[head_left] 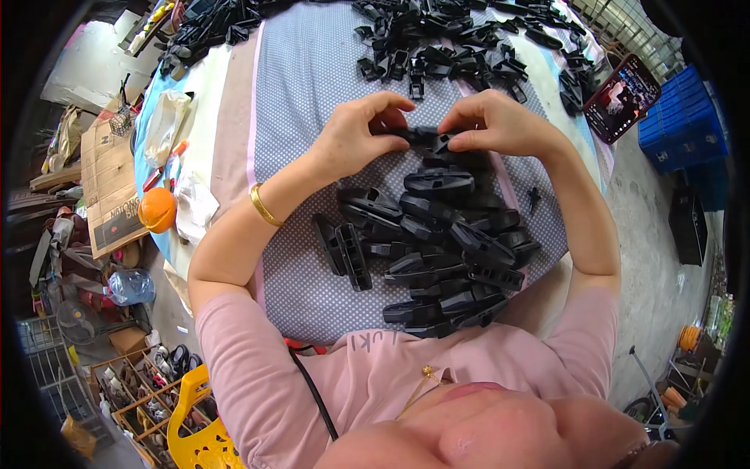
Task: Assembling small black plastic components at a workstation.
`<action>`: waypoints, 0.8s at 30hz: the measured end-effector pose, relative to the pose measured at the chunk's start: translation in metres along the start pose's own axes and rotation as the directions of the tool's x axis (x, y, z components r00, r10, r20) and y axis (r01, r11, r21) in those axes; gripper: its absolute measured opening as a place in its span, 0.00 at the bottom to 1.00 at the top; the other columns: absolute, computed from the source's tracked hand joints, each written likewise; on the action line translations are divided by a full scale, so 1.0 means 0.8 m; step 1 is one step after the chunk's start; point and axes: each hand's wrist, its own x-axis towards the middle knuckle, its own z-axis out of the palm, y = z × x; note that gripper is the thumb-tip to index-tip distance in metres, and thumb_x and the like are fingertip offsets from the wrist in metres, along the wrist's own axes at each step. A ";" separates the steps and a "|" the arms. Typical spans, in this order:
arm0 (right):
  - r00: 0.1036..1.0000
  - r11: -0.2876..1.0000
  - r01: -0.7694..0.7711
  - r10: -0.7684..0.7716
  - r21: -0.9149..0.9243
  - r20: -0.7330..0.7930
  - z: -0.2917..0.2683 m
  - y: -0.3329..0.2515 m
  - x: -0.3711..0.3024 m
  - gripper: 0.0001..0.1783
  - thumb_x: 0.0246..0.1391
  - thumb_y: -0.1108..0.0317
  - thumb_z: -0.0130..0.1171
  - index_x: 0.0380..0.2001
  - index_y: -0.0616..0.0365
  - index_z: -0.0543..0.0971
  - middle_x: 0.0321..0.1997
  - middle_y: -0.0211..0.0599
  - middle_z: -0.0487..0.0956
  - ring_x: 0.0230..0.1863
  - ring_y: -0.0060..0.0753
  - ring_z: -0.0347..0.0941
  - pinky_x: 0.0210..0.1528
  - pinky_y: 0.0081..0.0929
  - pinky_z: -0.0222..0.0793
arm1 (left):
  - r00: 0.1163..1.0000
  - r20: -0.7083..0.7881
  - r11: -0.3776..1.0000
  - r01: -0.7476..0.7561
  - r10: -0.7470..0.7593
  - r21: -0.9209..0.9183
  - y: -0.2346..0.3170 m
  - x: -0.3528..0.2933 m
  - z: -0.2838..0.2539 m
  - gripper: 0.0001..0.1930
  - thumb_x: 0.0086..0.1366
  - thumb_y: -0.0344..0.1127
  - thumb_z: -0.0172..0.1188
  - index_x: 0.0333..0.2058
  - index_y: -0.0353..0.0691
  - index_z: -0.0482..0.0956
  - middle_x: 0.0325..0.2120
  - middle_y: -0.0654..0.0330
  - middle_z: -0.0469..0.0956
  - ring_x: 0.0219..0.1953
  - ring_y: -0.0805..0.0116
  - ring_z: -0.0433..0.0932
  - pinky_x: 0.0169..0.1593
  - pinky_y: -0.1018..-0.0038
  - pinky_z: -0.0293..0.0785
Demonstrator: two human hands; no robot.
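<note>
Fingers curled in a pinch, my left hand (353, 134) grips one end of a small black plastic part (424, 136) above the cloth-covered table (293, 86). My right hand (506, 127) pinches the other end, thumb and forefinger closed on it. The fingers partly cover the part, so its full shape is hidden. Between my forearms, close to my body, lies a loose pile of longer black plastic pieces (439, 184), some with slotted sides. Beyond my hands spreads a heap of smaller black plastic parts (418, 66). One tiny black piece (534, 200) lies apart near my right forearm.
More black parts (211, 35) cover the far left of the table. A round orange object (158, 209) and crumpled white plastic (195, 207) sit at its left edge. At the right edge stands a phone (623, 98), with blue crates (683, 121) beyond. A yellow chair (195, 430) is lower left.
</note>
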 end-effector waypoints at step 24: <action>0.879 0.805 0.247 -0.421 -0.540 -0.224 0.030 0.001 0.007 0.11 0.38 0.70 0.64 0.29 0.61 0.79 0.27 0.39 0.74 0.32 0.44 0.71 0.33 0.34 0.67 | 0.997 -0.064 0.969 -0.029 0.046 0.245 0.011 -0.005 0.018 0.11 0.49 0.33 0.68 0.29 0.32 0.81 0.27 0.57 0.77 0.28 0.63 0.77 0.33 0.74 0.74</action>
